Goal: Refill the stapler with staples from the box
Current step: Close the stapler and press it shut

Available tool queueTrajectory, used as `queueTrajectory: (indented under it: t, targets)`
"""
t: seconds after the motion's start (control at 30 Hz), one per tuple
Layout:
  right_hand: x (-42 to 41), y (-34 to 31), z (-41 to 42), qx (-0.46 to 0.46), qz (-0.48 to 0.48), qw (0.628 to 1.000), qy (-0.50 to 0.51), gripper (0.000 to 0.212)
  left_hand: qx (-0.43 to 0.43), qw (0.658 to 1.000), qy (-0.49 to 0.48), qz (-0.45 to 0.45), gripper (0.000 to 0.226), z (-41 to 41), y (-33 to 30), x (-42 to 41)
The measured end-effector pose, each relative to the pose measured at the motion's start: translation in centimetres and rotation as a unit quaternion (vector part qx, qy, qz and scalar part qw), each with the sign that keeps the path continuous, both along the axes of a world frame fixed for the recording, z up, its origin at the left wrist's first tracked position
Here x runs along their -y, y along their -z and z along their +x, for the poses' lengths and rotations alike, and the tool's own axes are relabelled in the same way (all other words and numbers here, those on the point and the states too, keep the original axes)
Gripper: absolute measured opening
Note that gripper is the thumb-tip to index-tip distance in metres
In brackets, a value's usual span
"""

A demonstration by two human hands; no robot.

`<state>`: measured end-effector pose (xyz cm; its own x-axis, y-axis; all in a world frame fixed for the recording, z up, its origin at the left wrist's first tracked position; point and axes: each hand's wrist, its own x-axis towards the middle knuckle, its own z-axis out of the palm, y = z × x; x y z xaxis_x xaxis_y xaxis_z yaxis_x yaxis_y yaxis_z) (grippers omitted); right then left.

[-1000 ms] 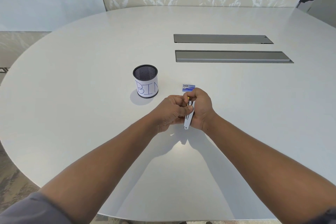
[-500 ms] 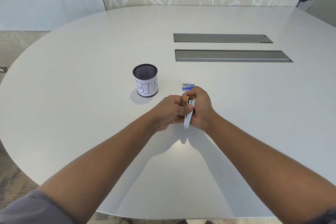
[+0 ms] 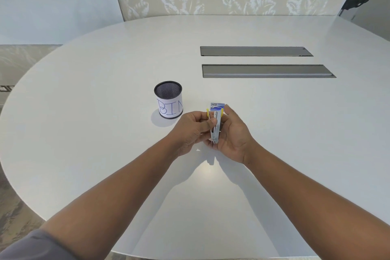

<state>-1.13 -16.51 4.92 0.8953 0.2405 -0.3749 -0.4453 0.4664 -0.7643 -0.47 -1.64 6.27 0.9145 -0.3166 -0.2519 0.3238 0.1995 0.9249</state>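
Stapler (image 3: 216, 126) held in both hands above the counter (image 3: 105, 133)

Its long axis points away toward the staple box (image 3: 217, 106) just beyond (right hand (image 3: 234, 137) nearer); left hand (image 3: 195, 127) fingers pinch it, right fingers cradle it.

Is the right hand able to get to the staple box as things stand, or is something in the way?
Probably yes. The staple box lies on the table just beyond the right hand, nothing between. But that hand and the left hand both hold the stapler, so it must let go first.

Two hands: left (image 3: 193, 127), right (image 3: 233, 133); one stapler (image 3: 216, 127); one staple box (image 3: 217, 106); one mesh cup (image 3: 168, 100); two grey panels (image 3: 256, 51) (image 3: 268, 71); one table (image 3: 84, 112)
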Motion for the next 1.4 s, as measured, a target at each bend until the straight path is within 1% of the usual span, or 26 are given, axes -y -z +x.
queueTrajectory:
  t: [0.07, 0.13, 0.17, 0.33, 0.43, 0.53, 0.6, 0.7, 0.73, 0.77, 0.83, 0.87, 0.93, 1.03, 1.1, 1.17, 1.23, 1.4]
  targets:
    - [0.0, 0.0, -0.2, -0.005, -0.010, 1.000, 0.004, 0.048, 0.006, 1.000, -0.001, -0.018, 0.023, -0.1, 0.2, 0.0]
    - [0.1, 0.0, -0.3, -0.005, -0.010, 1.000, 0.005, 0.049, 0.022, 0.999, 0.004, -0.027, 0.021, -0.2, 0.3, -0.1]
    - [0.1, -0.1, -0.3, -0.005, -0.010, 1.000, 0.006, 0.050, 0.038, 0.999, 0.005, -0.018, 0.020, -0.2, 0.4, -0.2]
    - [0.2, -0.4, -0.5, 0.003, -0.029, 0.999, -0.018, 0.053, 0.124, 0.989, 0.003, 0.085, 0.017, 0.0, 0.4, -0.7]
    - [0.2, -0.3, -0.5, 0.022, -0.044, 0.998, -0.045, 0.055, 0.166, 0.975, -0.008, 0.146, 0.016, 0.3, 0.2, -0.8]
    - [0.2, -0.3, -0.5, 0.042, -0.054, 0.997, -0.047, 0.055, 0.177, 0.969, 0.003, 0.174, 0.019, 0.5, 0.2, -1.0]
    - [0.3, -0.2, -0.4, 0.057, -0.063, 0.995, -0.048, 0.050, 0.184, 0.965, 0.011, 0.188, 0.024, 0.7, 0.3, -1.2]
    - [0.6, 0.1, -0.5, 0.084, -0.062, 0.994, -0.042, 0.036, 0.205, 0.958, 0.017, 0.199, 0.022, 1.1, 0.4, -1.4]
    - [0.7, 0.2, -0.5, 0.097, -0.067, 0.992, -0.036, 0.032, 0.205, 0.960, 0.016, 0.189, 0.026, 1.3, 0.4, -1.6]
    - [0.8, 0.3, -0.4, 0.115, -0.087, 0.989, -0.030, 0.028, 0.195, 0.965, 0.017, 0.172, 0.034, 1.4, 0.4, -1.8]
    - [1.2, 0.6, -0.3, 0.168, -0.172, 0.970, -0.033, 0.014, 0.169, 0.975, 0.037, 0.142, 0.049, 1.6, 0.2, -2.3]
    - [1.5, 0.7, -0.2, 0.199, -0.226, 0.953, -0.037, 0.012, 0.165, 0.975, 0.050, 0.138, 0.052, 1.7, 0.2, -2.6]
    - [2.0, 0.8, 0.0, 0.246, -0.323, 0.913, -0.043, 0.017, 0.175, 0.969, 0.067, 0.163, 0.054, 1.9, 0.3, -3.2]
    - [2.7, 1.0, 0.2, 0.280, -0.413, 0.865, -0.051, 0.025, 0.217, 0.944, 0.061, 0.242, 0.060, 2.1, 0.8, -3.7]
    - [2.8, 1.1, 0.2, 0.299, -0.468, 0.830, -0.053, 0.029, 0.246, 0.927, 0.047, 0.278, 0.064, 2.1, 1.3, -3.7]
    - [2.9, 1.2, 0.3, 0.316, -0.496, 0.807, -0.056, 0.031, 0.271, 0.914, 0.040, 0.299, 0.063, 2.2, 1.7, -3.6]
    - [2.9, 1.5, 0.4, 0.327, -0.502, 0.798, -0.061, 0.030, 0.292, 0.901, 0.041, 0.318, 0.059, 2.2, 2.1, -3.7]
    - [3.1, 2.2, 0.8, 0.367, -0.541, 0.753, -0.071, 0.035, 0.288, 0.892, 0.039, 0.346, 0.051, 2.3, 2.8, -4.1]
